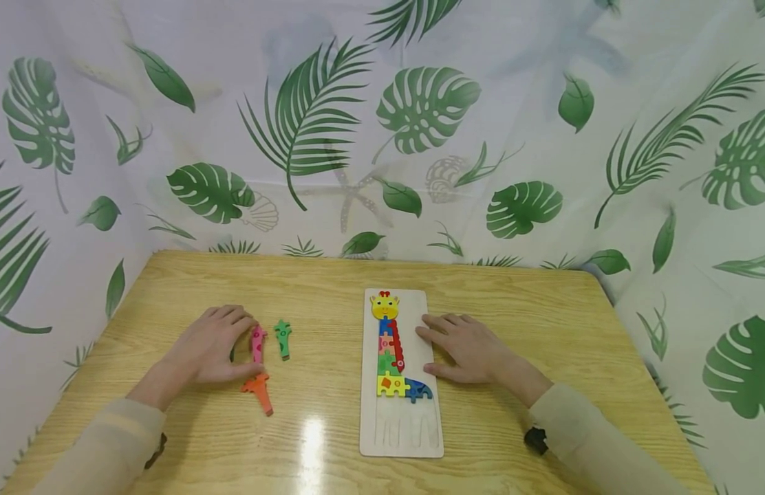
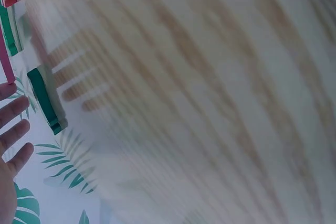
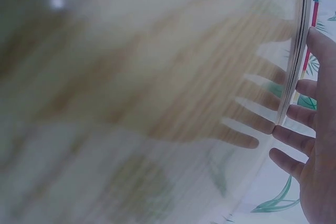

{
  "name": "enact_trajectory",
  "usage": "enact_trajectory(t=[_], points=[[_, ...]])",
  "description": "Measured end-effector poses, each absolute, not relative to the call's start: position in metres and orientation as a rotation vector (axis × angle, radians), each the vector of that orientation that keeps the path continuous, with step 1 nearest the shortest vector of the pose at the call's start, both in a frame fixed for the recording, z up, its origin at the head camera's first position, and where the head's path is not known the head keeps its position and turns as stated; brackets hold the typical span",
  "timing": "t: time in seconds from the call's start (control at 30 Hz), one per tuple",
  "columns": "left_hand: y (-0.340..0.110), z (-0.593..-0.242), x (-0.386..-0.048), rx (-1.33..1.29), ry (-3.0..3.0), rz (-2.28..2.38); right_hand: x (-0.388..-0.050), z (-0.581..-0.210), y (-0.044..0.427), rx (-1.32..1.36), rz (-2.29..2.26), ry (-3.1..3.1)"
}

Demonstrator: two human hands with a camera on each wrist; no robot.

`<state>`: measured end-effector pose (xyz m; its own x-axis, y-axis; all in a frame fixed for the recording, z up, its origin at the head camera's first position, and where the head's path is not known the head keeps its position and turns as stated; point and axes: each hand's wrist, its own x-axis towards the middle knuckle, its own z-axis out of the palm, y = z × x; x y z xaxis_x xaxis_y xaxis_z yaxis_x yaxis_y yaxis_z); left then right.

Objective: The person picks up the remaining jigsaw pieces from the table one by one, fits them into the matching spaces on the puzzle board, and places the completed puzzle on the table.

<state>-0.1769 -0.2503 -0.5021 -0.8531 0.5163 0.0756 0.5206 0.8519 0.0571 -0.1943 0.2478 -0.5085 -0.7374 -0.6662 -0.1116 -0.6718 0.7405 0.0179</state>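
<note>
My left hand (image 1: 217, 347) is at the left, with a pink puzzle piece (image 1: 257, 344) between its thumb and fingertips. In the left wrist view a fingertip touches the end of that pink piece (image 2: 6, 59). A dark green piece (image 2: 47, 98) lies beside the fingers and is mostly hidden in the head view. An orange piece (image 1: 259, 393) sits just below the thumb. Right of the hand is a green spotted piece (image 1: 284, 339). My right hand (image 1: 472, 349), fingers extended, rests on the right edge of the giraffe puzzle board (image 1: 413, 430).
On the board lie the yellow giraffe head (image 1: 385, 306), colourful neck pieces, a red mane piece (image 1: 397, 347), a yellow piece (image 1: 391, 386) and a blue piece (image 1: 418, 389). Leg-shaped recesses show below them. A wooden table (image 1: 512, 295) meets leaf-printed cloth (image 1: 339, 227) at its back edge.
</note>
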Motion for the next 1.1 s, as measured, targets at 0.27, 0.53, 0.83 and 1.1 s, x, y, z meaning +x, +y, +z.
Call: enact_trajectory(t=[0.27, 0.53, 0.83, 1.1], points=[[-0.243, -0.502, -0.175, -0.869, -2.939, -0.108, -0.194, -0.508, 0.248, -1.11, 0.081, 2.839], [-0.236, -0.5, -0.175, -0.905, -2.894, -0.076, -0.196, -0.511, 0.249, -1.096, 0.091, 2.843], [-0.226, -0.496, -0.174, -0.903, -2.884, -0.106, -0.196, -0.512, 0.249, -1.089, 0.077, 2.841], [-0.212, -0.495, -0.171, -0.925, -2.899, -0.077, -0.195, -0.511, 0.248, -1.087, 0.074, 2.841]])
